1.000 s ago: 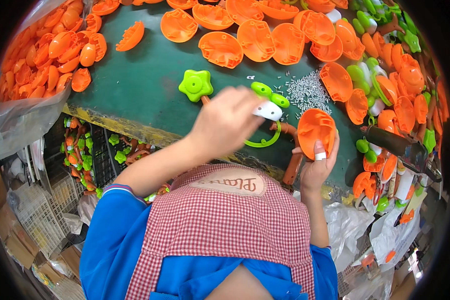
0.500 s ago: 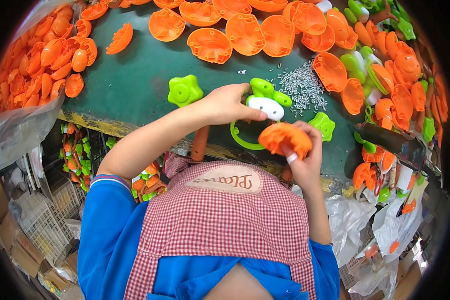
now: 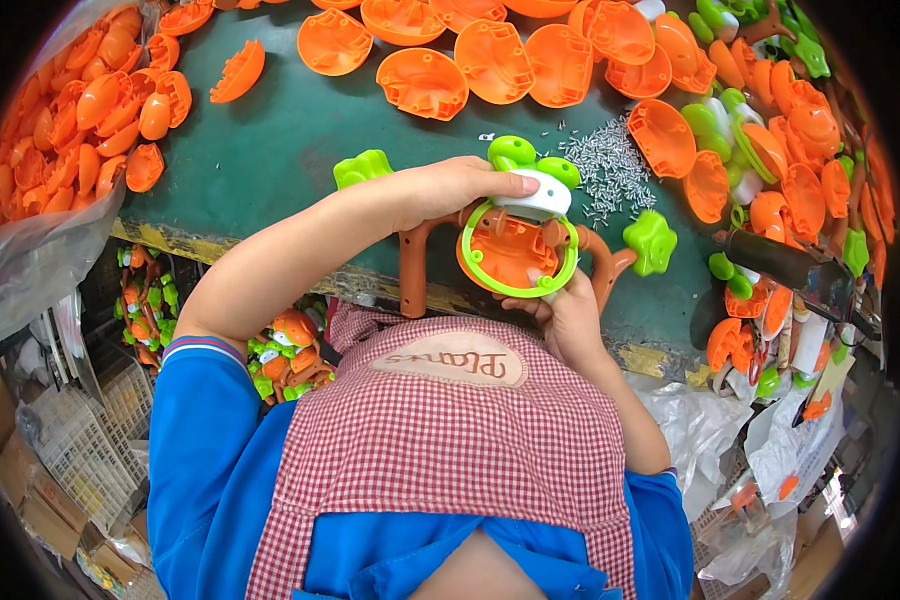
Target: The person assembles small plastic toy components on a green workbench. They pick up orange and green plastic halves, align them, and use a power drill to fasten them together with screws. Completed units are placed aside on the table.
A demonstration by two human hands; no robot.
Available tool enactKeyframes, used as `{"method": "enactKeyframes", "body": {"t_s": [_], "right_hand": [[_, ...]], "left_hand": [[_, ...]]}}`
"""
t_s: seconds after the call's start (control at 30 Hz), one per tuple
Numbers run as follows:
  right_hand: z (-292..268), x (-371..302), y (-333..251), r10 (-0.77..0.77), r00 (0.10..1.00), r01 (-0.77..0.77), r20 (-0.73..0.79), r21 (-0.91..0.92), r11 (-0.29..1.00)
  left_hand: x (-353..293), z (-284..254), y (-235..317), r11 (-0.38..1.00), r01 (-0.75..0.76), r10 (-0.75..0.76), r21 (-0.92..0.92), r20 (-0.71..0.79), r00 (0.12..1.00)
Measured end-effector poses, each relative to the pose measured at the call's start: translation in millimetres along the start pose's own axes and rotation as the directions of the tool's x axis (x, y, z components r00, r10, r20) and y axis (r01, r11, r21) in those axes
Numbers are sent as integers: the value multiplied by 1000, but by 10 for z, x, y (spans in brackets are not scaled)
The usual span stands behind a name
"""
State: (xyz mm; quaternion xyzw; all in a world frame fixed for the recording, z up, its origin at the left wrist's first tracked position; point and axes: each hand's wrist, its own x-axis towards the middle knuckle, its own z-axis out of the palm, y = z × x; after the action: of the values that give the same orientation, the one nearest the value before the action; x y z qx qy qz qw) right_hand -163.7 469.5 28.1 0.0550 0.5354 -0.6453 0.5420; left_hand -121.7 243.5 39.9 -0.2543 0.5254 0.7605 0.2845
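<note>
My left hand [image 3: 450, 192] grips a white plastic piece [image 3: 538, 200] with two bright green knobs [image 3: 511, 151] on its far side, thumb lying over the white. A thin green ring [image 3: 475, 268] extends from that piece toward me. Behind and within the ring is an orange half shell [image 3: 505, 258], hollow side up, which my right hand [image 3: 567, 318] holds from the near right. Brown curved arms [image 3: 413, 272] stick out on both sides of the shell. Green star-shaped knobs [image 3: 650, 242] lie at left and right, the left one partly behind my wrist.
Small metal screws [image 3: 610, 170] are heaped behind my hands. Orange half shells [image 3: 422, 82] line the back, and more fill a clear plastic bag [image 3: 45, 255] at left. Mixed parts pile up at right beside a dark cylindrical tool [image 3: 785, 268]. The table's worn edge [image 3: 180, 240] runs before me.
My right hand has brought the orange shell left, turned its hollow side up and set it under the green ring. My left hand has tilted the white piece; the brown arms now show more.
</note>
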Motion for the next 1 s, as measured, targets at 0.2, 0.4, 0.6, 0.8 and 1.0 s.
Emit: {"method": "enactKeyframes", "body": {"t_s": [0.2, 0.4, 0.6, 0.8, 1.0], "right_hand": [[-187, -54, 50, -25, 938, -114, 345, 378, 919], [-45, 3, -44, 136, 974, -196, 183, 373, 907], [-160, -177, -324, 225, 971, -212, 78, -144, 967], [-361, -114, -559, -628, 626, 304, 463, -886, -350], [-468, 92, -638, -483, 653, 411, 583, -809, -421]], "left_hand": [[8, 2, 0, 999, -37, 37, 10, 3, 999], [84, -6, -22, 996, 0, -4, 89, 52, 999], [62, 0, 4, 990, -16, 13, 141, 23, 1000], [236, -60, -184, 975, -11, 12, 224, -3, 1000], [198, -39, -128, 938, -17, 26, 346, -22, 999]]}}
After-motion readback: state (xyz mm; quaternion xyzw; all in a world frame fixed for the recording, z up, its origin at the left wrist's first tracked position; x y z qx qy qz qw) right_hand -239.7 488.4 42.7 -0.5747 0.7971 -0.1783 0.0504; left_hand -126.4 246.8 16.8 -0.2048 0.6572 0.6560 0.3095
